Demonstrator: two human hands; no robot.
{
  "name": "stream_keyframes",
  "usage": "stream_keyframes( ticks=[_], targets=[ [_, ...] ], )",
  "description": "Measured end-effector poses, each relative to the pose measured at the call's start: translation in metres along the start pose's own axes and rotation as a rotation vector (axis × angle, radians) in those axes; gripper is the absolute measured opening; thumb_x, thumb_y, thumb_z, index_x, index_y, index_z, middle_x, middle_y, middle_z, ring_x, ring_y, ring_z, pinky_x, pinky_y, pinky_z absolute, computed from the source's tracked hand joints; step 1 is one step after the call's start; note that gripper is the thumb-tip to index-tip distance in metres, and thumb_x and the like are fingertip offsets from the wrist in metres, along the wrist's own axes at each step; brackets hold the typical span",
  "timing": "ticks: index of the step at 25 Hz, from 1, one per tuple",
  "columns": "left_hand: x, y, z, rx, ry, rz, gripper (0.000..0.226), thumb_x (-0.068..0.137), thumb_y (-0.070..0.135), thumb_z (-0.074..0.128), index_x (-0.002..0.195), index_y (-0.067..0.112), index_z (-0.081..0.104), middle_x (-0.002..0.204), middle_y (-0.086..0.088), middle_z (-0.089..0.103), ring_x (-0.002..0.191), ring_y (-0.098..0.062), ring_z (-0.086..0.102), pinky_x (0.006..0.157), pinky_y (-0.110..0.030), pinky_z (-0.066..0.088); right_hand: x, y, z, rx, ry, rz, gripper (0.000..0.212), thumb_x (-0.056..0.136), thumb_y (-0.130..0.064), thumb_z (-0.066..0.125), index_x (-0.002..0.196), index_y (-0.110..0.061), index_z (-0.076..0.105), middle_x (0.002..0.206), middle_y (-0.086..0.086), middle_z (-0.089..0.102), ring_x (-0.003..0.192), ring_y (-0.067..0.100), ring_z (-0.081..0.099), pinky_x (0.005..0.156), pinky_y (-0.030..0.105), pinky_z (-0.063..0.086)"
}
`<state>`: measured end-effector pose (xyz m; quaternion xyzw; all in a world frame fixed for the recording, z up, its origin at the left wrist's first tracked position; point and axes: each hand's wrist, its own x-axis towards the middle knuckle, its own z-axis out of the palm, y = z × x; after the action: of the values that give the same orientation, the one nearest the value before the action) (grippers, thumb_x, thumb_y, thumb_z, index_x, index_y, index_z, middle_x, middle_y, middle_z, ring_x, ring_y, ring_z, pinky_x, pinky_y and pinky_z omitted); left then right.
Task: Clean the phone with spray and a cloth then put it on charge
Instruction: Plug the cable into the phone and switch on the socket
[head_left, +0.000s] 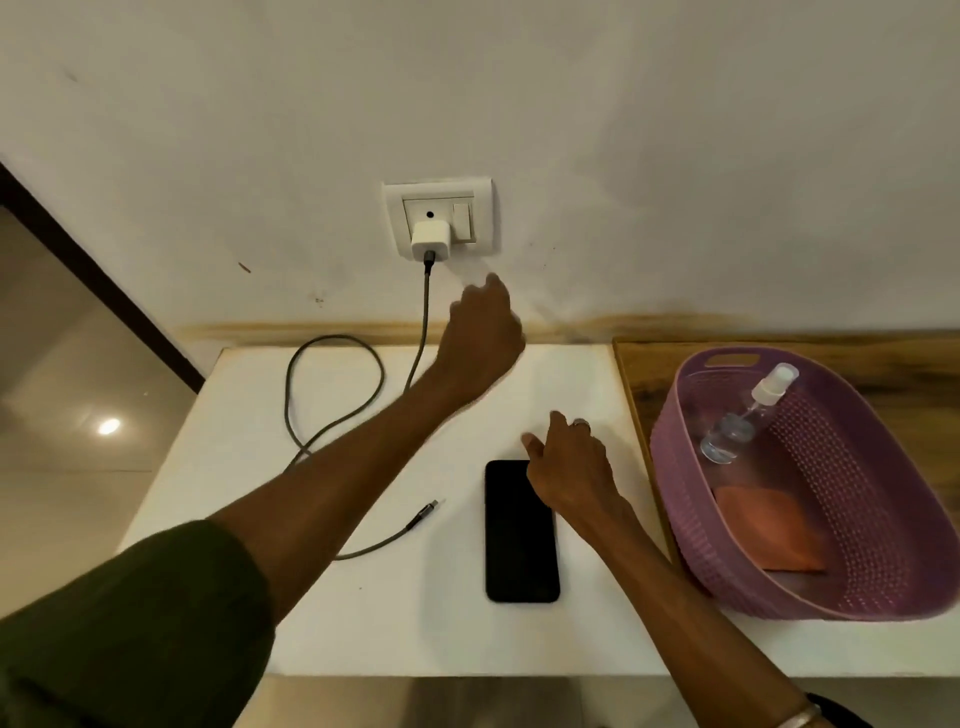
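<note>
Phone (521, 535) lies flat, screen dark, on white table (363, 623), centre-right. Right hand (569, 467) rests at its 12 o'clock corner, fingers loosely spread, gripping nothing. Left hand (480, 338) is raised toward wall socket (440, 215) at 12, blurred, one finger extended, holding nothing. Charger (430, 240) is plugged in; cable (332, 415) loops left, free plug (434, 505) at phone's 9. Purple basket (727, 571) at 3 holds spray bottle (743, 415) and orange cloth (774, 530).

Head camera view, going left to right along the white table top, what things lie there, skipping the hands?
Grey charging cable loop → loose cable plug tip → black phone → purple basket, holding the orange cloth and clear spray bottle.
</note>
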<state>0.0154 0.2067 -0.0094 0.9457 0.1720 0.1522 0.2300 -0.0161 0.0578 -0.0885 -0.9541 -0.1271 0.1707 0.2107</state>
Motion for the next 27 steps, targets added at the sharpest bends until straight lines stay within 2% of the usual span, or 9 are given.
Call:
stream_keyframes(
  ticks=[3, 7, 12, 15, 18, 20, 22, 24, 27],
  targets=[
    [-0.094, -0.056, 0.025, -0.022, -0.161, -0.014, 0.027, 0.093, 0.013, 0.052, 0.116, 0.009, 0.065, 0.114, -0.010, 0.067, 0.110, -0.029, 0.058, 0.091, -0.035, 0.043, -0.020, -0.008, 0.016, -0.072, -0.083, 0.111, 0.081, 0.092, -0.061, 0.040, 0.150, -0.013, 0.011, 0.156, 0.018, 0.014, 0.138, 0.040, 0.026, 0.105, 0.049, 0.038],
    [-0.170, -0.112, 0.031, 0.054, -0.309, -0.128, 0.026, 0.091, 0.023, 0.066, 0.115, 0.014, 0.062, 0.110, -0.005, 0.061, 0.103, -0.023, 0.058, 0.079, -0.028, 0.046, -0.055, -0.012, 0.040, -0.144, -0.115, 0.108, 0.108, 0.080, -0.074, 0.045, 0.151, -0.019, -0.016, 0.157, 0.016, 0.007, 0.136, 0.040, 0.024, 0.100, 0.054, 0.039],
    [-0.194, -0.113, 0.022, -0.070, -0.220, -0.232, 0.009, 0.093, 0.010, 0.061, 0.099, 0.013, 0.067, 0.097, 0.000, 0.060, 0.086, -0.013, 0.061, 0.067, -0.013, 0.042, -0.069, -0.021, 0.047, -0.110, -0.112, 0.158, 0.121, 0.079, -0.055, 0.067, 0.148, -0.016, -0.024, 0.157, 0.018, 0.005, 0.138, 0.041, 0.022, 0.104, 0.055, 0.036],
    [-0.205, -0.097, 0.011, -0.298, -0.145, -0.311, 0.009, 0.093, 0.020, 0.066, 0.098, 0.014, 0.070, 0.092, 0.008, 0.061, 0.071, -0.001, 0.057, 0.062, -0.008, 0.043, -0.066, -0.024, 0.044, 0.002, -0.143, 0.208, 0.124, 0.075, -0.046, 0.076, 0.150, -0.009, -0.016, 0.156, 0.021, 0.011, 0.139, 0.041, 0.024, 0.108, 0.053, 0.032],
    [-0.219, -0.089, 0.001, -0.425, -0.155, -0.369, 0.014, 0.093, 0.029, 0.067, 0.094, 0.017, 0.073, 0.083, 0.007, 0.071, 0.058, -0.005, 0.060, 0.060, -0.019, 0.049, -0.063, -0.022, 0.043, 0.117, -0.071, 0.161, 0.119, 0.070, -0.038, 0.081, 0.149, -0.007, -0.003, 0.145, 0.022, 0.039, 0.127, 0.038, 0.046, 0.104, 0.046, 0.042],
    [-0.223, -0.088, -0.005, -0.474, -0.162, -0.393, 0.015, 0.094, 0.030, 0.065, 0.092, 0.017, 0.073, 0.076, 0.006, 0.074, 0.051, -0.002, 0.058, 0.056, -0.020, 0.047, -0.055, -0.019, 0.037, 0.257, -0.093, 0.166, 0.110, 0.072, -0.036, 0.081, 0.148, -0.002, 0.009, 0.139, 0.020, 0.047, 0.124, 0.036, 0.051, 0.104, 0.043, 0.043],
    [-0.224, -0.087, -0.012, -0.589, -0.148, -0.430, 0.016, 0.094, 0.029, 0.066, 0.093, 0.015, 0.074, 0.074, 0.003, 0.075, 0.048, -0.002, 0.055, 0.051, -0.018, 0.045, -0.047, -0.018, 0.027, 0.590, -0.149, 0.217, 0.089, 0.073, -0.029, 0.082, 0.141, -0.001, 0.033, 0.132, 0.019, 0.055, 0.119, 0.034, 0.055, 0.099, 0.044, 0.049],
    [-0.225, -0.083, -0.018, -0.703, -0.155, -0.464, 0.017, 0.094, 0.028, 0.066, 0.096, 0.013, 0.074, 0.077, -0.001, 0.075, 0.045, -0.002, 0.055, 0.046, -0.015, 0.042, -0.042, -0.021, 0.015, 0.957, -0.193, 0.276, 0.066, 0.073, -0.019, 0.082, 0.130, -0.004, 0.052, 0.116, 0.016, 0.066, 0.104, 0.030, 0.064, 0.080, 0.040, 0.057],
    [-0.227, -0.075, -0.022, -0.766, -0.217, -0.458, 0.020, 0.094, 0.028, 0.065, 0.101, 0.012, 0.074, 0.082, -0.003, 0.075, 0.047, -0.007, 0.058, 0.045, -0.015, 0.042, -0.038, -0.027, -0.002, 1.344, -0.271, 0.343, 0.052, 0.070, -0.010, 0.081, 0.117, -0.006, 0.060, 0.101, 0.015, 0.071, 0.094, 0.031, 0.068, 0.065, 0.037, 0.058]
  ],
)
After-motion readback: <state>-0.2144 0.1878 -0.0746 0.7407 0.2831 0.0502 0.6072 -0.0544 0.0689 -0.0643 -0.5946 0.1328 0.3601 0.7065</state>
